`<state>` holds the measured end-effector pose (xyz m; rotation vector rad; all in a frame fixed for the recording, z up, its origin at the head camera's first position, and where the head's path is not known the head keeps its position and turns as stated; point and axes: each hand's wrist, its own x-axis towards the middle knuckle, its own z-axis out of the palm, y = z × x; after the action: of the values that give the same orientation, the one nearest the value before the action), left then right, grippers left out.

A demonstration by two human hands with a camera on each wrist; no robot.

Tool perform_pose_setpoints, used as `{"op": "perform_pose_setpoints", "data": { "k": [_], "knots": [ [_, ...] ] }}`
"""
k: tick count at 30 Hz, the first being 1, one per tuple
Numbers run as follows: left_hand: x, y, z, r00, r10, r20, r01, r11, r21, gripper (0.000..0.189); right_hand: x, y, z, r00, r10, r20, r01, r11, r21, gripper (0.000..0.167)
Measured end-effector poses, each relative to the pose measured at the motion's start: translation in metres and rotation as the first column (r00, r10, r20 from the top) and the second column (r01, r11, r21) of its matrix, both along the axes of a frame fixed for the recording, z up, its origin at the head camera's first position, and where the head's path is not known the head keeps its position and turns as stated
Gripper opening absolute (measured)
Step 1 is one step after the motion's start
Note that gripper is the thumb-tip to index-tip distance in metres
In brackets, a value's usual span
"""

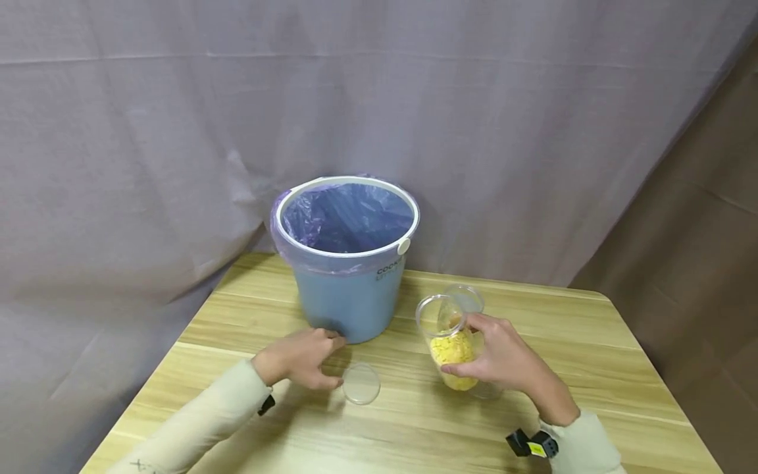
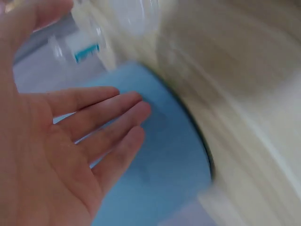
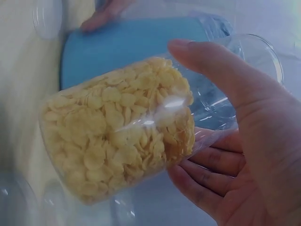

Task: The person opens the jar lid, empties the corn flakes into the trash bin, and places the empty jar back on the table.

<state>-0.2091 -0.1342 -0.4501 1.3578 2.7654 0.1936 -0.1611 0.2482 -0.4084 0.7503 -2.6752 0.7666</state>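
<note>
My right hand [image 1: 503,359] grips a clear jar [image 1: 445,349], part filled with yellow corn flakes [image 3: 113,129]. The jar has no lid on and leans with its mouth toward the bin. In the right wrist view the thumb and fingers lie on opposite sides of the jar. My left hand [image 1: 304,357] is low over the table, fingers loosely extended and holding nothing. Close by its thumb lies a clear round lid [image 1: 361,384]; whether they touch I cannot tell. Left fingers [image 2: 113,108] are in front of the blue bin's lower side.
A blue bin [image 1: 349,296] with a white rim and purple plastic liner stands at the table's back. Behind the held jar is a second clear container [image 1: 472,298], partly hidden. The wooden table [image 1: 562,368] meets grey curtains [image 1: 503,164] at its far edge.
</note>
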Motion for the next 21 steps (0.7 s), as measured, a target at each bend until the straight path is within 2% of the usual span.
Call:
{"op": "perform_pose_setpoints", "data": {
  "k": [5,9,16,21],
  "knots": [
    [0.001,-0.039,0.023,0.996,0.092,0.017,-0.093,0.994,0.054,0.073,-0.004,0.014,0.026,1.000,-0.031,0.001,0.031,0.999,0.036,0.063],
    [0.002,-0.067,0.050,0.984,0.176,0.017,-0.176,0.983,0.059,0.075,-0.007,0.022,0.050,0.998,-0.053,0.014,0.052,0.997,0.064,0.066],
    [-0.003,-0.106,0.112,0.945,0.328,-0.009,-0.327,0.943,0.067,0.072,-0.017,0.029,0.103,0.995,-0.064,-0.075,0.073,0.990,0.124,0.059],
    [-0.011,-0.118,0.161,0.916,0.398,-0.045,-0.395,0.916,0.071,0.078,-0.028,0.027,0.143,0.994,-0.056,-0.090,0.072,0.978,0.196,0.062]
  ]
}}
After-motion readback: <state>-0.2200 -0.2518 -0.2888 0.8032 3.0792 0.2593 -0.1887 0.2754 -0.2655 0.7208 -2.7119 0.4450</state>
